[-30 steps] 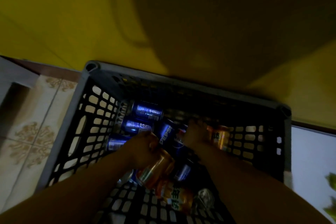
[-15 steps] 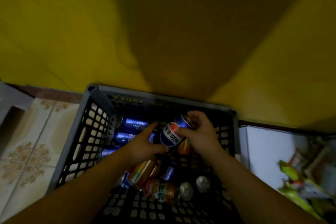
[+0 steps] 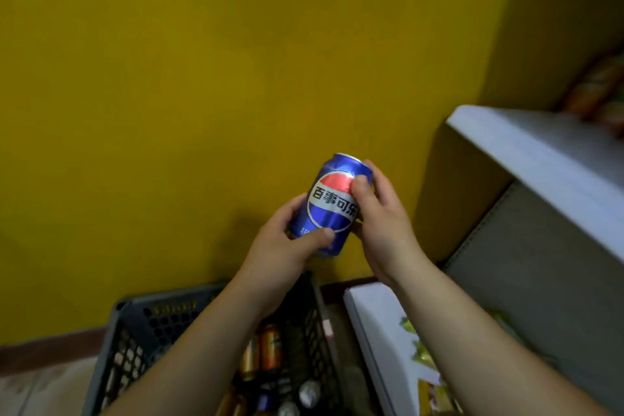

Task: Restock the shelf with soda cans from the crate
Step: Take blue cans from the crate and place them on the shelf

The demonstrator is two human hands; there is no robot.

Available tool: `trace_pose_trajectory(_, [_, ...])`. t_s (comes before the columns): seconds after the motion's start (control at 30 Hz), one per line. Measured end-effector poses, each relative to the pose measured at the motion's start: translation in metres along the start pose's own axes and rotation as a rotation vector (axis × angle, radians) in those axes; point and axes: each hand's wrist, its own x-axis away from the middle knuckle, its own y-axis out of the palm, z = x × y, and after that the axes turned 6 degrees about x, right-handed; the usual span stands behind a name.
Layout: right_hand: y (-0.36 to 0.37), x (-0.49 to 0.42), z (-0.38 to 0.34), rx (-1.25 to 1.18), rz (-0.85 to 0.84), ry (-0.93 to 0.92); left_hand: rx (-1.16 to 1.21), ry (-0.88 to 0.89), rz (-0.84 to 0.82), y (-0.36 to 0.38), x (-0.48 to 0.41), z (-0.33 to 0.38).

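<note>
Both hands are up together around one blue soda can (image 3: pixel 332 209), held in the air in front of a yellow wall (image 3: pixel 169 94). The can is tilted, its top leaning up and to the right, and its round red, white and blue logo faces the camera.

The left hand (image 3: pixel 283 250) grips the lower part of the can, with its thumb (image 3: pixel 317 235) lying across the front near the bottom rim and its fingers curled round the far side. The right hand (image 3: pixel 381 223) grips the upper right side, with its thumb (image 3: pixel 359 187) pressing on the edge of the logo and its fingers wrapped behind the top.

Below the hands, under the left forearm, stands a dark grey slatted crate (image 3: pixel 135 324). Inside it lie orange cans (image 3: pixel 270 346) and a few others seen end-on, in shadow.

To the right of the hands, and higher than them, juts a white shelf (image 3: pixel 526 152); blurred orange and green packets (image 3: pixel 601 88) sit at its back. Below the right forearm is a lower white ledge (image 3: pixel 374 321) with yellowish packets on it, too blurred to tell apart.
</note>
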Motion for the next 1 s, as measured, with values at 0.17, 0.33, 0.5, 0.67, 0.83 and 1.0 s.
trace_pose_trajectory(0.17, [-0.069,0.034,-0.083,0.137,0.088,-0.180,0.007,0.086,-0.165,0.091,0.014,0.048])
trace_pose_trajectory(0.33, [-0.155,0.070,-0.139,0.271,0.206,-0.207,-0.067,0.094,-0.359,0.177,0.023,0.063])
trace_pose_trajectory(0.5, [-0.234,0.096,-0.165,0.356,0.383,-0.179,-0.250,0.085,-0.633,0.257,0.013,0.058])
trace_pose_trajectory(0.67, [-0.298,0.088,-0.157,0.520,0.525,-0.135,-0.758,0.176,-0.627,0.309,-0.023,0.031])
trace_pose_trajectory(0.83, [-0.336,0.064,-0.140,0.507,0.561,-0.132,-1.178,0.313,-0.599,0.331,-0.063,0.007])
trace_pose_trajectory(1.0, [-0.354,0.059,-0.135,0.427,0.580,-0.157,-1.437,0.415,-0.615,0.344,-0.068,-0.002])
